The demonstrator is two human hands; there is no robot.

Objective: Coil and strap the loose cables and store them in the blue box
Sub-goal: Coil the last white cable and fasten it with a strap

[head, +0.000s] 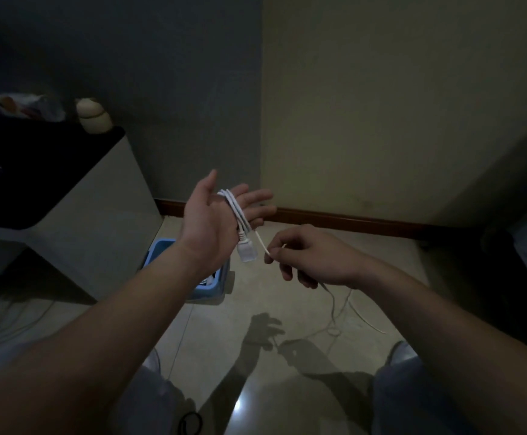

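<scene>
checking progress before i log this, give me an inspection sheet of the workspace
surface: glossy tiled floor, dimly lit
job's things: white cable looped round the left palm, its plug hanging below; blue box on the floor under the left forearm, contents unclear
clutter: bag and cream round jar on the dark-topped cabinet
grips: left hand open, fingers straight; right hand pinches the white cable's free run
cables: pale floor cable lies below the right hand; black cable at the bottom edge
surroundings: two walls meet in a corner, brown baseboard along the floor
</scene>
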